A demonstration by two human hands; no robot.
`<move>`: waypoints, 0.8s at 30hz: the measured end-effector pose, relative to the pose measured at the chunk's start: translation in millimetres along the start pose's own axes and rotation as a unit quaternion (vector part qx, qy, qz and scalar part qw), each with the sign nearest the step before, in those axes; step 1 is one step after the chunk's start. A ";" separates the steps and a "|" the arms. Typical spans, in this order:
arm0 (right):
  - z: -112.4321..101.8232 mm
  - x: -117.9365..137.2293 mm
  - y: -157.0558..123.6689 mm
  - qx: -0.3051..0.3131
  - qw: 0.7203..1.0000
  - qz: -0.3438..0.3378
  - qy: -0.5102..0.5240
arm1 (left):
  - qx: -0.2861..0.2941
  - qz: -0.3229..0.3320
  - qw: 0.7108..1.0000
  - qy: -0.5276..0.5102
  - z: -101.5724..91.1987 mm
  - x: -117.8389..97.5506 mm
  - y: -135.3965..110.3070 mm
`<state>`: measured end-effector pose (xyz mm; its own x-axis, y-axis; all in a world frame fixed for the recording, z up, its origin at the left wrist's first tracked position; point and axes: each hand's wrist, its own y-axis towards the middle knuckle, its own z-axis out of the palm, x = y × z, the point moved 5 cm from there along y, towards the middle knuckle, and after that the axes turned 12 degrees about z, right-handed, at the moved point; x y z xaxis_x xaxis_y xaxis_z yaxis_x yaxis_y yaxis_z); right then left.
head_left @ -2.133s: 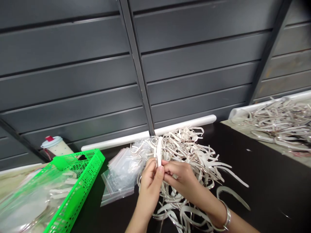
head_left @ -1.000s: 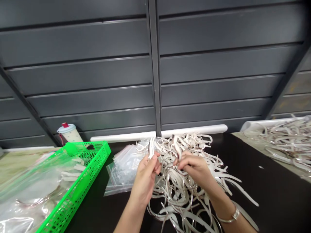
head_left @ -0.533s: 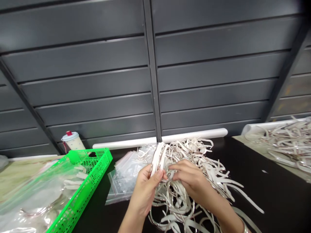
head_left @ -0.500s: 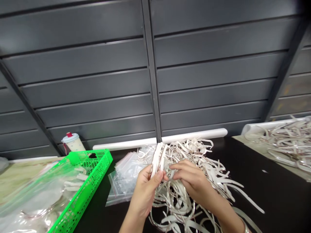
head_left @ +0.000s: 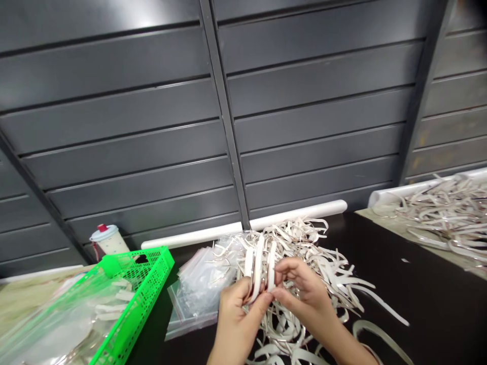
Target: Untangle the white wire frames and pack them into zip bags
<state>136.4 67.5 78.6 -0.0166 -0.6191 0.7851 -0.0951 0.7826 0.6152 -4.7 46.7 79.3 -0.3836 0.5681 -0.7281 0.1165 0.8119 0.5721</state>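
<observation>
My left hand (head_left: 243, 314) is closed on a few curved white strips (head_left: 258, 266) with shiny metallic edges, held upright side by side. At the right of this bunch, my right hand (head_left: 304, 291) has its thumb and fingers closed on another such strip (head_left: 271, 263). The thumbs are close together at the lower ends. Behind and below both hands spreads a tangled heap of the same strips (head_left: 297, 235) on the black table. Left of the hands lie clear zip bags (head_left: 205, 284) in a stack.
A green plastic basket (head_left: 150, 281) at left holds clear bags with white strips in them. Behind it stands a cup with a red-topped lid (head_left: 110, 238). White rolls (head_left: 300, 214) lie along the grey panelled wall. A second strip heap (head_left: 452, 218) is at far right.
My right hand has come in to the bunch and now grips a strip at its right side. The strips in my left hand are more spread apart. The view has shifted slightly.
</observation>
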 end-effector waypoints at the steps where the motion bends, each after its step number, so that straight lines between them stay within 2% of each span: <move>1: -2.4 1.4 -1.4 -0.023 1.000 -0.018 -0.005 | -0.003 0.018 0.999 0.027 -0.6 -0.2 -0.4; 5: -5.3 11.5 -6.0 -0.045 0.990 -0.105 -0.080 | -0.015 0.099 0.990 0.100 0.2 -2.4 -0.5; 10: -7.4 17.8 -4.9 -0.054 0.983 -0.127 -0.122 | -0.019 0.155 0.978 0.139 2.6 -6.8 2.6; 14: -11.4 15.9 0.7 -0.062 0.983 -0.120 -0.127 | -0.004 0.146 0.981 0.129 3.5 -5.4 3.9; 19: -23.6 11.8 7.6 -0.082 0.985 -0.096 -0.120 | -0.003 0.077 0.994 0.080 4.1 2.7 4.3; 24: -18.3 13.8 5.4 -0.016 0.984 -0.118 -0.129 | -0.020 0.080 0.993 0.083 3.4 1.7 3.9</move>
<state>153.9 64.4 94.0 -0.2501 -0.7769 0.5778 -0.0958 0.6137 0.7837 -1.9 51.3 79.0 -0.5089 0.6574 -0.5558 0.1537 0.7047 0.6927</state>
